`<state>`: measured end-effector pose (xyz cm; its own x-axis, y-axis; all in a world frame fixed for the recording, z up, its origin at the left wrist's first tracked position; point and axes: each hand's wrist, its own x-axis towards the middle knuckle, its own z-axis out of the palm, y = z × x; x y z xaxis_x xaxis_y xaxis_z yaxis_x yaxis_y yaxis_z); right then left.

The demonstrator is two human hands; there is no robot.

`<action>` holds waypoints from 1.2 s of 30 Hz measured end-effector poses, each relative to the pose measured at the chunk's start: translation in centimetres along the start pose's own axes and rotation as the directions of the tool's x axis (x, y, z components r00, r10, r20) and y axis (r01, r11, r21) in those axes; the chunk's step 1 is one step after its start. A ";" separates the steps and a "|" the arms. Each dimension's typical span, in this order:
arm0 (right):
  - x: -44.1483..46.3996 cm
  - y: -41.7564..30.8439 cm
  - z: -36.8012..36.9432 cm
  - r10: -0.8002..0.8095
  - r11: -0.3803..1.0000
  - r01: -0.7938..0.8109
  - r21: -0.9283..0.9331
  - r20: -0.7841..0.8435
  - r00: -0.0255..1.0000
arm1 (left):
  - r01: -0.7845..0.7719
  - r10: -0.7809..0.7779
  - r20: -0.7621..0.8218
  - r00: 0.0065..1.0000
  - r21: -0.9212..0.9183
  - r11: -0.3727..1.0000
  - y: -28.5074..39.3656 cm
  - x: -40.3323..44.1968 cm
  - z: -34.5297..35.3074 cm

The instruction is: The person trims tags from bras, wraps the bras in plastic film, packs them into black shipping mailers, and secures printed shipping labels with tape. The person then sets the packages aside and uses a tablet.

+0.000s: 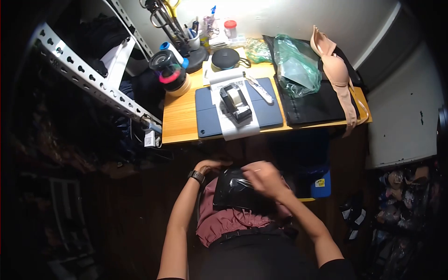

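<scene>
**Slippery load on uneven support**

Largest, wooden desk, just beyond the body. Next, maroon-clothed lap, soft and with many folds. Upon it, glossy black plastic package, nearer than the desk edge. Over its right part, right hand, fingers bent, somewhat blurred; cannot tell if gripping anything. Smaller in view, left hand, near the far left corner, fingers partly hidden; impossible to tell grip. Possible trouble, in careful judgement: sliding off, because of smooth plastic on folded cloth; tearing, because of too strong pulling.
</scene>
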<state>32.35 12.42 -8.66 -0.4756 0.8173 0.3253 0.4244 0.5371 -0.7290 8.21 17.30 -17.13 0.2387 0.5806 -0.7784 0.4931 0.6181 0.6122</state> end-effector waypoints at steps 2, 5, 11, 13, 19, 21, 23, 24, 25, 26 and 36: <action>0.9 0.7 5.0 -0.131 0.988 0.145 -0.044 0.234 0.963 | -0.010 0.021 0.059 0.998 -0.176 0.984 -2.4 2.2 -0.1; -1.4 1.6 8.5 -0.083 0.907 0.264 -0.327 0.478 0.875 | -0.253 0.249 -0.170 0.953 -0.001 0.967 -5.8 5.6 1.1; -6.1 1.2 7.3 -0.322 0.824 0.548 -0.143 0.678 0.661 | -0.281 0.420 -0.482 0.769 0.335 0.899 -5.3 6.1 4.8; -5.7 1.0 6.4 -0.326 0.843 0.537 -0.044 0.751 0.574 | -0.100 0.338 -0.596 0.728 0.396 0.913 -4.3 4.6 6.3; 4.2 -3.1 -0.3 -0.309 0.944 0.324 0.062 0.514 0.800 | 0.023 0.238 -0.450 0.861 0.502 0.865 -2.2 -1.1 7.3; 8.8 -2.6 -2.4 -0.332 0.939 0.335 -0.075 0.054 0.942 | -0.031 0.554 -0.585 0.593 0.671 0.741 -2.5 -1.6 8.6; 12.4 -1.2 -3.6 -0.262 0.954 0.229 -0.191 -0.171 0.950 | -0.153 0.712 -0.645 0.277 0.702 0.695 2.8 -5.6 8.2; 13.4 -0.3 -3.5 -0.214 0.961 0.158 -0.226 -0.247 0.945 | -0.303 0.683 -0.707 0.185 0.620 0.724 4.6 -6.6 7.9; 13.8 0.1 -3.1 -0.222 0.959 0.165 -0.230 -0.250 0.942 | -0.345 0.680 -0.725 0.109 0.614 0.710 6.2 -7.6 7.6; 14.4 0.5 -2.8 -0.181 0.953 0.108 -0.282 -0.249 0.951 | -0.388 0.671 -0.741 0.031 0.609 0.691 7.7 -8.4 7.1; 13.2 0.7 -2.5 0.167 0.914 -0.174 -0.366 -0.052 0.985 | -0.015 0.938 -0.332 0.100 0.942 0.335 14.3 -3.6 -4.1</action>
<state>28.33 24.07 -3.37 -0.3572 0.9052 0.2302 0.7528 0.4249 -0.5027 10.99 26.22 -4.96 0.2089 0.8135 0.5427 0.9496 -0.3013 0.0860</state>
